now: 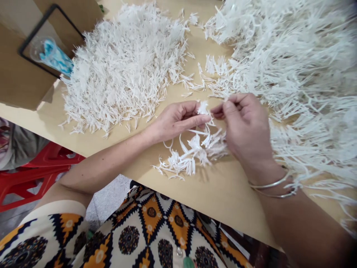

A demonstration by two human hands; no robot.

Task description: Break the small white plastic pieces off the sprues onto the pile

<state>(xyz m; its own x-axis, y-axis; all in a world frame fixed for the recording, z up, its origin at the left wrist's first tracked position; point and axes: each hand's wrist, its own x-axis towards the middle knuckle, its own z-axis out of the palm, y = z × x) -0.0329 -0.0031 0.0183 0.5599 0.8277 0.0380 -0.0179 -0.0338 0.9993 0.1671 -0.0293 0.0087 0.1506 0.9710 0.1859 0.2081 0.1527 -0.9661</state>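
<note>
My left hand pinches a small white plastic sprig between thumb and fingers, above the table. Just to the right, my right hand is closed, thumb against forefinger, its fingertips close to that sprig. What those fingertips hold, if anything, is too small to make out. Below both hands lies a loose cluster of white plastic sprigs with thin curled strands. A big heap of short white sprigs rises left of my hands. To the right spreads a larger pile of longer, branching white strands.
On the tan tabletop, a cardboard box stands at the far left. Beside it, a clear plastic cup with something blue and white sits in a black frame. Red stools are at the lower left.
</note>
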